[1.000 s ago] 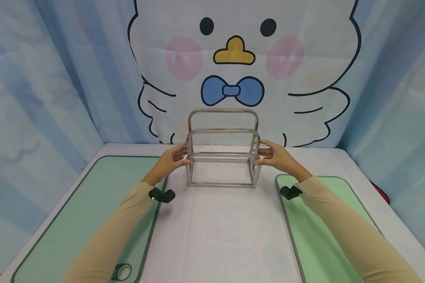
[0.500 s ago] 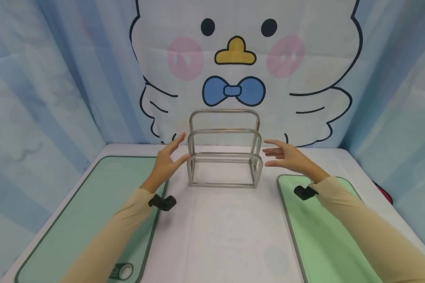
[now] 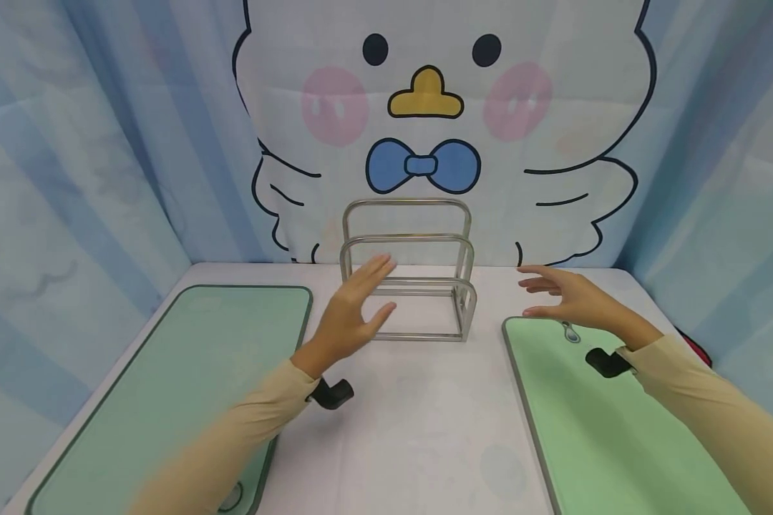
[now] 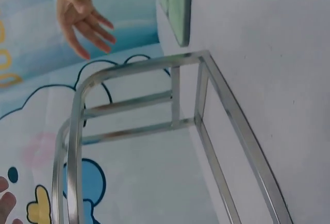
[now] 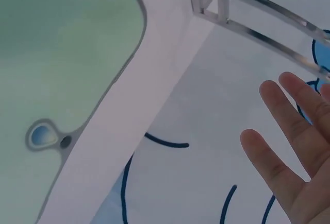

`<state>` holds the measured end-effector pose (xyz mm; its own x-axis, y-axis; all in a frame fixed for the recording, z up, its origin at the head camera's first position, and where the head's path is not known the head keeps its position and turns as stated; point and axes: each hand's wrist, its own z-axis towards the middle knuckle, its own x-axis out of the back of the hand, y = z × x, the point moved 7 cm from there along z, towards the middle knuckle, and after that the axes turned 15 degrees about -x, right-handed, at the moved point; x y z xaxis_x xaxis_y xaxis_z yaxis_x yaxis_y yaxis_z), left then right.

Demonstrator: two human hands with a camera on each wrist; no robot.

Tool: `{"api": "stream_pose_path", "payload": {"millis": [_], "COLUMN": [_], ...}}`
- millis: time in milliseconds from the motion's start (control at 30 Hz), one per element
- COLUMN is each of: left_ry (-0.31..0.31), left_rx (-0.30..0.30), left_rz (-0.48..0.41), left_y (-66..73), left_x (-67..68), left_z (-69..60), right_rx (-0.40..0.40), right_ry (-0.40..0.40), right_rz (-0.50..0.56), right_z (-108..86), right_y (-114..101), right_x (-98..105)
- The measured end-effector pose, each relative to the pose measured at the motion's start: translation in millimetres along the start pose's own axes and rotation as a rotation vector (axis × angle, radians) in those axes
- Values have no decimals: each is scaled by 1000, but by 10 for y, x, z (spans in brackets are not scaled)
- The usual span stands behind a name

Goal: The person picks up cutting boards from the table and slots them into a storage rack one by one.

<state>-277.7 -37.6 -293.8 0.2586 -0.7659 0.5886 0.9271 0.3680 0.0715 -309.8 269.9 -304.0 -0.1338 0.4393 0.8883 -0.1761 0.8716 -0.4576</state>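
A silver metal rack with three upright loops stands near the back of the white table. In the head view my left hand overlaps its left side, fingers extended, thumb spread, holding nothing. It hides the rack's lower left corner. My right hand hovers to the right of the rack, apart from it, above the far end of the light green cutting board. Its fingers are extended, with nothing between them. The left wrist view shows the rack's frame close up; the right wrist view shows my spread right fingers.
A larger pale teal cutting board with a ring hole at its near corner lies on the left of the table. The white tablecloth shows between the boards. A curtain printed with a cartoon bird hangs right behind the rack.
Both hands have let go of the rack's sides. My right hand has drawn away to the right; my left hand has shifted right and nearer, across the rack's front. The rack stays put.
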Motion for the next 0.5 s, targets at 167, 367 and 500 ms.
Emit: {"api": "stream_pose_path", "payload": {"millis": [167, 367, 500], "left_ry": [-117, -240, -334], "left_rx": [-83, -94, -20], "left_rz": [39, 27, -12], "left_y": [270, 503, 583], "left_x": [-331, -739, -1017], "left_z": [80, 131, 152], "right_rx": [-9, -91, -171], "right_ry": [45, 52, 14], "right_rz": [-35, -68, -76], "right_z": [-151, -300, -373], "right_y": [221, 573, 825], "right_x": [85, 132, 120]}}
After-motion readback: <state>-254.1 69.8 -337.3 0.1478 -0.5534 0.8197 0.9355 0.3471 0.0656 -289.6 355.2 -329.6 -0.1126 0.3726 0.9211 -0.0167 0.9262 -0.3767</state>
